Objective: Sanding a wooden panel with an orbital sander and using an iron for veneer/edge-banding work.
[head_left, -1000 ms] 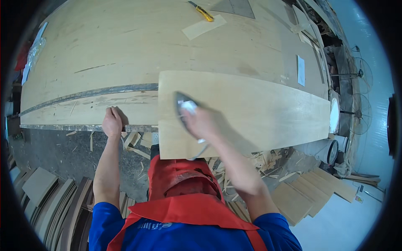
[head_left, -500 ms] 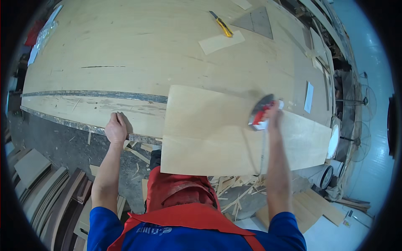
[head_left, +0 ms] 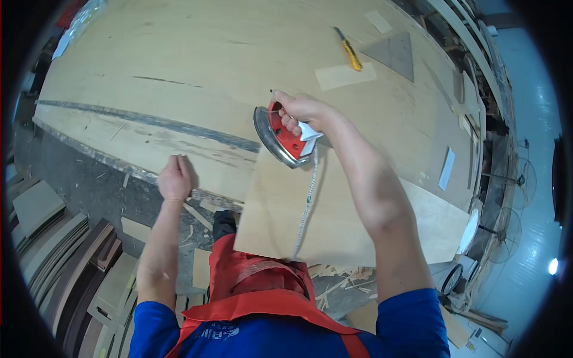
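Across the wide, scuffed wooden bench [head_left: 197, 65], the smooth blond board [head_left: 352, 215] lies flat, long side running left to right, near edge overhanging. And here's the change: the iron [head_left: 285, 137], out over the board's right half a half-second ago, is now at its far left corner! Its nose aims far left, long axis slanting back to a heel at near right; curved dark metal plate, red body. The right hand [head_left: 301, 112] is wrapped round its handle. The left hand [head_left: 173, 178] stays bunched at the bench's near edge; whether it grips can't be told. The speckled pale cord [head_left: 307, 206] trails over the board.
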Available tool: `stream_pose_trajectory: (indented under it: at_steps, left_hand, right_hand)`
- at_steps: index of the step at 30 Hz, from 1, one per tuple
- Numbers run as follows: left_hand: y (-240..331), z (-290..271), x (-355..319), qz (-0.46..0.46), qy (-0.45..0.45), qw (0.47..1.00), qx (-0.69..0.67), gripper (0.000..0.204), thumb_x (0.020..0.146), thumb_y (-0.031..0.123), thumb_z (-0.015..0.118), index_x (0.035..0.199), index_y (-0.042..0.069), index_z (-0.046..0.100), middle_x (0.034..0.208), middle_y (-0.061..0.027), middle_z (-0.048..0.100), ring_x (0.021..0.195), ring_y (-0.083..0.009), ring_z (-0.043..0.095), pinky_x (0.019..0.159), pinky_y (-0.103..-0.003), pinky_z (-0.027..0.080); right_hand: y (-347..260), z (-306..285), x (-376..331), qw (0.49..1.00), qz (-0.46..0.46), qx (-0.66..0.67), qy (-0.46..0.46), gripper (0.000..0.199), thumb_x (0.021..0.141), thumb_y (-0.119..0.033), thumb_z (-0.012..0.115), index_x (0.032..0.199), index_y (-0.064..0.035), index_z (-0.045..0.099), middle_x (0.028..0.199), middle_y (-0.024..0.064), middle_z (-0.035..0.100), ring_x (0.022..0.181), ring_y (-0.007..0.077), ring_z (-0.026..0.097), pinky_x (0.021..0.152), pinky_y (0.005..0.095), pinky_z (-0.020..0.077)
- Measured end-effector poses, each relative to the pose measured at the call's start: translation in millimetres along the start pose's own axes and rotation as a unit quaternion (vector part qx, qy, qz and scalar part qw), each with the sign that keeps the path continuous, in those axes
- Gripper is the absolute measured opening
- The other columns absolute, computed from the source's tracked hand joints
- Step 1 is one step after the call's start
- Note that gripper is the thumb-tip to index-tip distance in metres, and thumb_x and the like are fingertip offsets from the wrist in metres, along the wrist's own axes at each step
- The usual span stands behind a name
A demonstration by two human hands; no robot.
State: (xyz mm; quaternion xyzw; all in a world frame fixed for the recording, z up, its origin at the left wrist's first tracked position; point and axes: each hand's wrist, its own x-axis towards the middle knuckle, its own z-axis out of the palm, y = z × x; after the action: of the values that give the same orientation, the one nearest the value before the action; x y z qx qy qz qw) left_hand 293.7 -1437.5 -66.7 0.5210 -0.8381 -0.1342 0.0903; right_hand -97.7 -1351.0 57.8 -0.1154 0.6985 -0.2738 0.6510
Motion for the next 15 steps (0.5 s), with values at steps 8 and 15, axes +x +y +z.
stream_pose_trajectory:
  at_steps: [8, 15]
  left_hand:
    - [-22.7, -0.5, 0.5, -0.023, -0.002, 1.0, 0.017, 0.028, 0.112, 0.035, 0.048, 0.106, 0.011, 0.062, 0.087, -0.0234, 0.071, 0.083, -0.049, 0.068, 0.069, -0.057, 0.052]
    - [-15.3, 8.8, 3.8, -0.019, -0.001, 0.998, 0.056, 0.026, 0.112, 0.034, 0.049, 0.105, 0.011, 0.06, 0.089, -0.0217, 0.071, 0.08, -0.0471, 0.068, 0.066, -0.055, 0.052]
  right_hand:
    - [156.5, -191.5, -146.7, 0.999, 0.014, 0.0, 0.043, 0.058, 0.108, -0.051, 0.052, 0.066, -0.0112, 0.048, 0.051, 0.0014, 0.045, 0.038, 0.0144, 0.042, 0.041, 0.0305, 0.0332]
    - [307.4, -292.3, -214.1, 0.896, 0.089, 0.173, 0.399, 0.054, 0.105, -0.057, 0.052, 0.083, -0.0077, 0.059, 0.059, -0.0021, 0.045, 0.044, 0.0126, 0.042, 0.042, 0.0317, 0.0366]
